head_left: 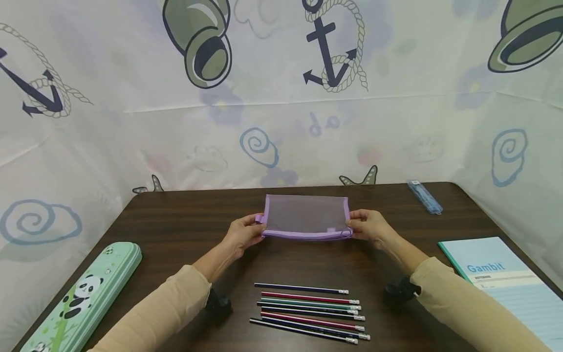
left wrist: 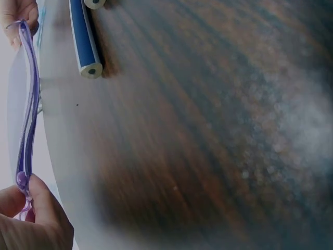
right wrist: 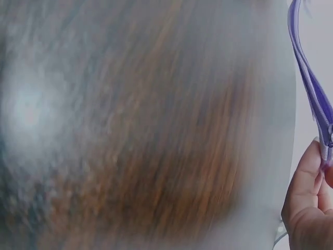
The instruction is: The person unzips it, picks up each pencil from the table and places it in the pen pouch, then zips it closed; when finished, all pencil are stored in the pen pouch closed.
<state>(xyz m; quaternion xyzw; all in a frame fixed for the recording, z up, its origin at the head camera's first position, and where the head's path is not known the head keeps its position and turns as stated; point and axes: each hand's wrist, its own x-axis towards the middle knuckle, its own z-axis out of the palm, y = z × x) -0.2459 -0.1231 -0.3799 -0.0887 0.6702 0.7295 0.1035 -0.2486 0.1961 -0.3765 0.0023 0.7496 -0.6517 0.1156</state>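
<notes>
A purple mesh zipper pouch (head_left: 307, 215) is stretched between both hands over the far half of the table. My left hand (head_left: 241, 235) pinches its left end, by the small purple tab. At the other end, my right hand (head_left: 370, 227) pinches the corner beside the zipper pull. The zipper edge faces me; in the left wrist view the pouch (left wrist: 29, 114) appears edge-on, with the left hand's thumb and finger (left wrist: 46, 213) at its near end. In the right wrist view the right hand (right wrist: 310, 203) holds the zipper's end. Several pencils (head_left: 308, 313) lie side by side nearer me.
On the left lies a green panda pencil case (head_left: 83, 298). To the right is a Gambit notebook (head_left: 506, 288), with a blue clear-wrapped packet (head_left: 424, 197) farther back. A patterned cloth (head_left: 281, 122) hangs behind the dark wooden table (head_left: 184, 210).
</notes>
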